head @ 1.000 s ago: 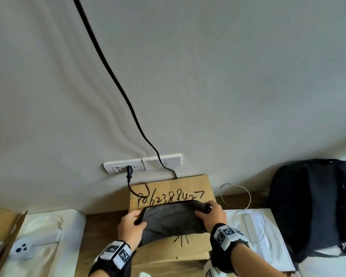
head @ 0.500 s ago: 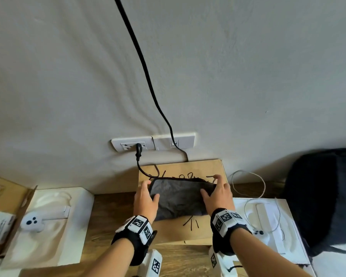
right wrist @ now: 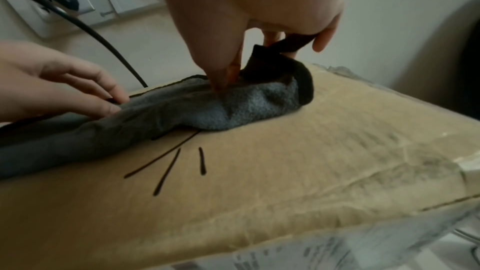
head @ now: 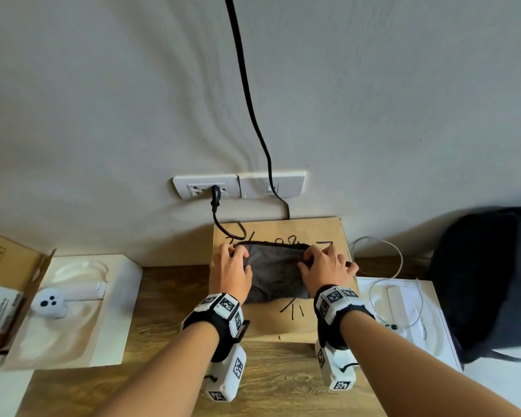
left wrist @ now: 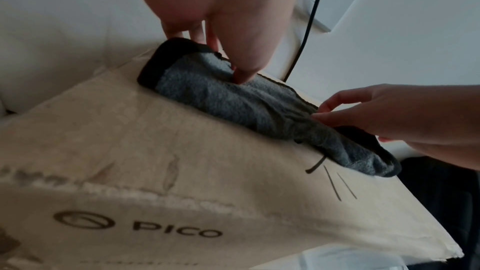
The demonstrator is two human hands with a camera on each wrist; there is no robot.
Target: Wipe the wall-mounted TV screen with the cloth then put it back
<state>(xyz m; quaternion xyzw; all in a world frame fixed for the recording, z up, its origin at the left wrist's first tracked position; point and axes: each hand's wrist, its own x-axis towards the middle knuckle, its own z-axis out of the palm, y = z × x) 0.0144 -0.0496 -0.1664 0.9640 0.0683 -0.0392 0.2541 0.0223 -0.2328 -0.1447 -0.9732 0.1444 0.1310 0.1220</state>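
A dark grey cloth (head: 275,272) with a black hem lies on top of a cardboard box (head: 295,322) that stands against the wall. My left hand (head: 233,255) pinches the cloth's left end, thumb on top and fingers at the far edge, as the left wrist view shows on the cloth (left wrist: 233,102). At the right end my right hand (head: 316,255) pinches it too. In the right wrist view the cloth (right wrist: 246,108) has a black loop tag across my fingers (right wrist: 322,42). No TV screen is in view.
A black cable (head: 247,94) hangs down the wall to a white socket plate (head: 238,185) just behind the box. A white tray with a controller (head: 51,302) lies left on the wooden table (head: 169,296). A white box with thin wire (head: 403,302) and a black backpack (head: 487,275) sit right.
Both hands have brought the cloth down onto the box top and toward the wall. The head view has tilted down, so more of the table and my forearms show.
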